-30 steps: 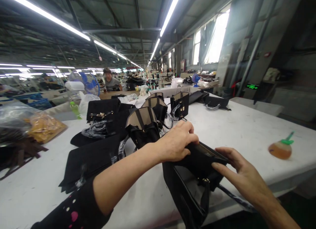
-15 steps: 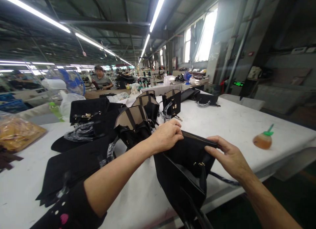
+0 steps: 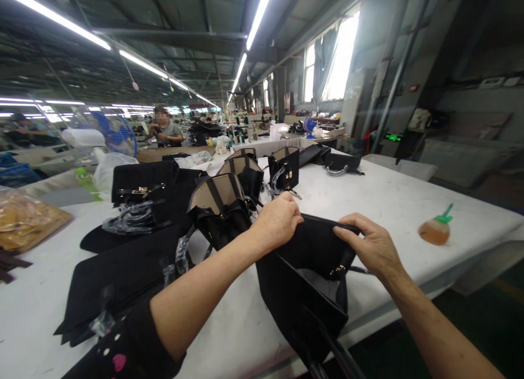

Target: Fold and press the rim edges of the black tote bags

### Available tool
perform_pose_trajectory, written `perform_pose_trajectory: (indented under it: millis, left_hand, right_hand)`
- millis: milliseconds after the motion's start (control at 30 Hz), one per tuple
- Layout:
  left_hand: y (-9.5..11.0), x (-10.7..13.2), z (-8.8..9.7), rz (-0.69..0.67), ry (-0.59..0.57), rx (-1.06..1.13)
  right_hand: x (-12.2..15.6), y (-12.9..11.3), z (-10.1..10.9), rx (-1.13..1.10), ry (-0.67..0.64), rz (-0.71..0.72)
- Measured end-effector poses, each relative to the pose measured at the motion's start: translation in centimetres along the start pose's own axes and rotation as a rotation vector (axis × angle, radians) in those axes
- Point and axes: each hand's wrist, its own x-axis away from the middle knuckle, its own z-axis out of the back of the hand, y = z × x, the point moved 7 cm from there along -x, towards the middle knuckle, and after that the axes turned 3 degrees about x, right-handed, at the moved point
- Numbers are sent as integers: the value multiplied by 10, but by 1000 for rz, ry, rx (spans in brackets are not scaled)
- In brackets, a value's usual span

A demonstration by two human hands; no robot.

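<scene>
A black handbag [image 3: 303, 281] with a small gold clasp lies at the near edge of the white table [image 3: 401, 204], its lower part hanging over the edge. My left hand [image 3: 276, 222] is closed on the left end of the bag's top rim. Gripping the right end of that rim is my right hand [image 3: 368, 245], fingers curled over it. Just behind my left hand stands a row of black and tan handbags [image 3: 223, 207].
Flat black bag pieces [image 3: 123, 270] and plastic-wrapped hardware lie at the left. An orange bottle with a green cap [image 3: 436, 229] lies on its side at the right. A fan [image 3: 114, 133] and a seated person [image 3: 164, 128] are further back.
Both hands have closed on the bag's top rim and drawn it up and toward me. My right hand went from flat fingers on the bag to a grip on its rim.
</scene>
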Motion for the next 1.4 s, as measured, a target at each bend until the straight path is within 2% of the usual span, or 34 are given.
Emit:
perform_pose_trajectory:
  millis: [200, 400, 467, 667, 833, 967, 1200, 1300, 1400]
  left_hand:
    - [0, -2, 0, 41, -1, -66]
    - [0, -2, 0, 55, 17, -90]
    - [-3, -2, 1, 59, 30, -68]
    - [-16, 0, 7, 98, 75, 0]
    - [-19, -2, 8, 128, 84, -54]
    - [-19, -1, 7, 138, 89, -95]
    - [-24, -2, 9, 177, 105, -127]
    - [-24, 0, 10, 138, 97, -63]
    - [-23, 8, 11, 25, 71, 41]
  right_hand:
    - [-8, -3, -1, 133, 13, -7]
    - [-26, -29, -20, 549, -177, 151]
    - [-32, -32, -26, 628, -231, 161]
    - [-41, -22, -26, 606, -261, 43]
    - [-47, -33, -29, 742, -288, 52]
    - [-53, -42, -42, 680, -341, 65]
    - [-64, -38, -52, 635, -368, 30]
    - [-67, -44, -61, 572, -456, 82]
    - [-64, -46, -66, 523, -540, 118]
